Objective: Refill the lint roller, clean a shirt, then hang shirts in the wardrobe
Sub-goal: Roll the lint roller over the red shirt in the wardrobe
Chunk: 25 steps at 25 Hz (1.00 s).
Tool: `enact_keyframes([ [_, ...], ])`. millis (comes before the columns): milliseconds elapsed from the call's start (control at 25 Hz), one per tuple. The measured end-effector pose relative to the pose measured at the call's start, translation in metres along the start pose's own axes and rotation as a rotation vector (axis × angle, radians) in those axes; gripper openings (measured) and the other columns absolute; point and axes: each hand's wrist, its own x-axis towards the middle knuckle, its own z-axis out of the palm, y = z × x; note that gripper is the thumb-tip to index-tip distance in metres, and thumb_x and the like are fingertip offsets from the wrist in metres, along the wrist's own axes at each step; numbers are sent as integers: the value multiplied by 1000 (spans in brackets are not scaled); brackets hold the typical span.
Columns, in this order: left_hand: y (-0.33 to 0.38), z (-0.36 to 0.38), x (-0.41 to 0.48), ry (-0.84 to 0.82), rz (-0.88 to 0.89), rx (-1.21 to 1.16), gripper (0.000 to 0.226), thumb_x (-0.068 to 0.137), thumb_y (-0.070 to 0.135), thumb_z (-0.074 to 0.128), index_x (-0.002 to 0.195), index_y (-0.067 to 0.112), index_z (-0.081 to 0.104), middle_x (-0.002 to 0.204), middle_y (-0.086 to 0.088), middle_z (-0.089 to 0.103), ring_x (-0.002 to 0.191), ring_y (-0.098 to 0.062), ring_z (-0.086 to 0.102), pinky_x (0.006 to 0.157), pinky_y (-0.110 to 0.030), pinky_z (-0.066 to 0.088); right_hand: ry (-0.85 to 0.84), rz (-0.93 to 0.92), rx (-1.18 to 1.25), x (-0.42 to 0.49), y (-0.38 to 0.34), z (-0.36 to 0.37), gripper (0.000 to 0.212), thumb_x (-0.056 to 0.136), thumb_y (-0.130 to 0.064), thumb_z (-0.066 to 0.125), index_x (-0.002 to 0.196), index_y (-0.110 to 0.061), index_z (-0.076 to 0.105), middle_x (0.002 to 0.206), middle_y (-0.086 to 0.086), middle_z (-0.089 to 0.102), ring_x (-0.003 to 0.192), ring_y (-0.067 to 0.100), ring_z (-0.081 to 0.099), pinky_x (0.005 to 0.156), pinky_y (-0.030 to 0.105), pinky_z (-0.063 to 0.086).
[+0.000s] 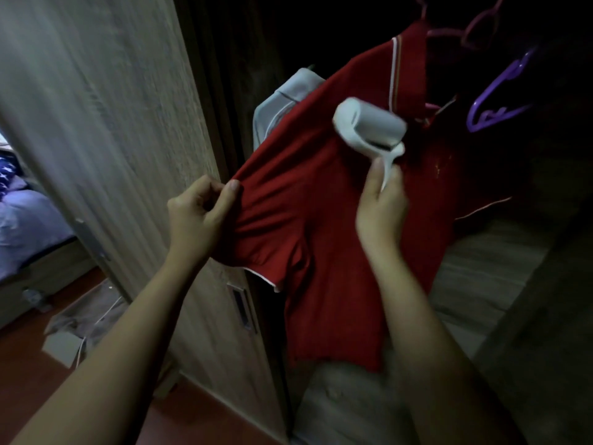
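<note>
Hanging in a dim wooden wardrobe [106, 101] — red shirt [321, 226], perhaps blurred.

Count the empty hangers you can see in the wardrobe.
2: a pink hanger at the top right above the red shirt, and a purple hanger just below it to the right. The dark wardrobe may hide more.

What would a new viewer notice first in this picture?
First, the red shirt hanging at the centre, in the dark open wardrobe. The right hand holds a white lint roller over its chest, and the left hand pinches its sleeve, pulling the fabric taut.
</note>
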Motion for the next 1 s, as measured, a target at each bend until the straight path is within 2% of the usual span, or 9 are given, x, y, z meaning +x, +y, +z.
enact_keyframes([
  [200,-1,1,0,1,-4,-25,31,85,39,59,64,17,54,58,22,56,49,5,44,50,-14,33,-107,53,-168,-46,85,8,52,94,-43,35,115,1,54,89,29,67,79,44,65,59,37,39],
  [280,1,0,0,-9,-4,-20,31,85,39,59,64,17,53,57,21,55,49,4,44,49,-12,32,-329,182,-276,-106,134,8,74,91,-62,21,122,-4,56,86,31,68,89,32,70,73,35,50],
  [360,2,-1,0,-15,-9,-15,30,85,36,60,62,19,52,57,22,55,49,4,44,49,-10,31,-391,219,-341,-145,184,4,85,82,-78,10,124,-23,60,76,33,67,102,15,67,95,33,47],
  [400,2,-1,0,-19,-8,-13,29,86,34,61,61,23,50,56,22,54,49,5,44,49,-9,30,-394,303,-296,-152,190,0,94,72,-87,6,125,-29,58,76,34,67,96,25,69,93,42,50],
  [480,3,-2,0,-24,-7,-12,31,87,33,61,60,31,46,55,23,54,48,6,43,49,-9,30,-379,506,-234,-144,185,-9,112,61,-94,9,127,-16,55,97,31,67,93,41,66,82,47,50],
  [560,2,-2,0,-20,-5,-13,30,87,32,61,60,27,48,56,24,54,48,6,43,49,-9,30,-323,470,-283,-115,169,-18,71,92,-61,31,123,-1,54,106,30,65,96,45,63,79,45,48],
  [640,2,-1,0,-18,4,-6,29,87,32,60,64,18,51,57,24,55,49,6,44,49,-9,30,-214,341,-316,-67,148,-25,38,98,-27,41,115,5,54,100,35,65,91,48,63,69,42,43],
  [800,3,0,-1,-12,-9,-9,29,87,31,61,62,22,50,58,26,56,50,7,46,50,-8,31,27,136,-203,30,91,-41,35,99,-27,38,109,3,54,91,30,65,81,42,62,56,24,22],
  [1000,6,0,-3,-14,-33,-3,29,88,32,60,62,33,46,59,25,56,52,7,46,51,-10,33,-196,190,-266,-20,110,-21,33,99,-29,39,104,0,54,88,29,66,80,42,64,58,34,34],
])
